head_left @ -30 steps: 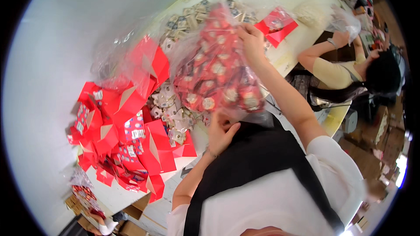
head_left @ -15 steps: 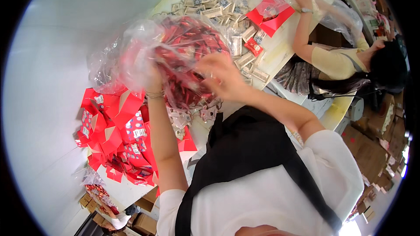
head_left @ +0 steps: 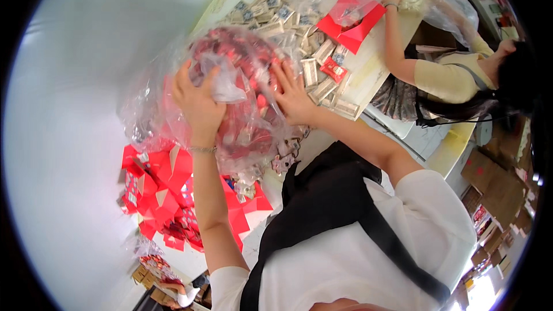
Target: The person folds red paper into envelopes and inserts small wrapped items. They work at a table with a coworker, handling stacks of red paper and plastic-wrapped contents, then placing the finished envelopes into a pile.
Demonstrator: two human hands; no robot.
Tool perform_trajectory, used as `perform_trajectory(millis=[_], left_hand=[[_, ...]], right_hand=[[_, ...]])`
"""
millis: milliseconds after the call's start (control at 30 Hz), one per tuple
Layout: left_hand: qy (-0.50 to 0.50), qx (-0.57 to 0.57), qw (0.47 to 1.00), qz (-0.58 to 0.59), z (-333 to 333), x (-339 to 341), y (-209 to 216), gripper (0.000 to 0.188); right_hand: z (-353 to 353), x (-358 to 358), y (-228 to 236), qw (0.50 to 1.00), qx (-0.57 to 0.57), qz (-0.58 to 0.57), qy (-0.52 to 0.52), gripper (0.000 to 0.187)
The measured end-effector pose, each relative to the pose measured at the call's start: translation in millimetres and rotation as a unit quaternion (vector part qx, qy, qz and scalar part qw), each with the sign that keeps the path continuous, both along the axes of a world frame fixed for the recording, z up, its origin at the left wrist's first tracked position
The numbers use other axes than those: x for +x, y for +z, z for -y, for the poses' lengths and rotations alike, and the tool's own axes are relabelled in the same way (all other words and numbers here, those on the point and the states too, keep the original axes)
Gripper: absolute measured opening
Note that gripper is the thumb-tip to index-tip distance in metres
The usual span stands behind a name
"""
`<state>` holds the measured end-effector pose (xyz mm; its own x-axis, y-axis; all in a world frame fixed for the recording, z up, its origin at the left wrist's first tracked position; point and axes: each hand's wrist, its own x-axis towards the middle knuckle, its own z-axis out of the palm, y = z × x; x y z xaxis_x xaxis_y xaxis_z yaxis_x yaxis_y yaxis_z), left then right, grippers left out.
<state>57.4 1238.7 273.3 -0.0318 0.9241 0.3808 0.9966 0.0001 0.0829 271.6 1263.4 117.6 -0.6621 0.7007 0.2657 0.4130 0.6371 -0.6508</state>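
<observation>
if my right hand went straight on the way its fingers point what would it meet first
Most likely the clear plastic bag of red-wrapped packets; the right hand's fingers appear to be against its side, though depth is unclear.

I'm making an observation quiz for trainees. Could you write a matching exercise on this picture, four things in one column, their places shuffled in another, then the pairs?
Things
1. Clear plastic bag of red-wrapped pieces
2. Heap of red cardboard boxes
3. Single small red packet
4. Black cloth apron

Places
A. Among flat beige packets
B. Over a white shirt
C. Touched by the left hand and right hand
D. Mostly left of the left forearm

Pairs: 1-C, 2-D, 3-A, 4-B
</observation>
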Motion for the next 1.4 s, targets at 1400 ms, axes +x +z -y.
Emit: perform_trajectory(millis=[1400], left_hand=[[0.051, 0.318, 0.737, 0.595, 38.5, -110.8, 188.0, 0.025]], right_hand=[[-6.8, -26.7, -24.1, 0.983, -0.144, -0.109, 0.037, 0.136]])
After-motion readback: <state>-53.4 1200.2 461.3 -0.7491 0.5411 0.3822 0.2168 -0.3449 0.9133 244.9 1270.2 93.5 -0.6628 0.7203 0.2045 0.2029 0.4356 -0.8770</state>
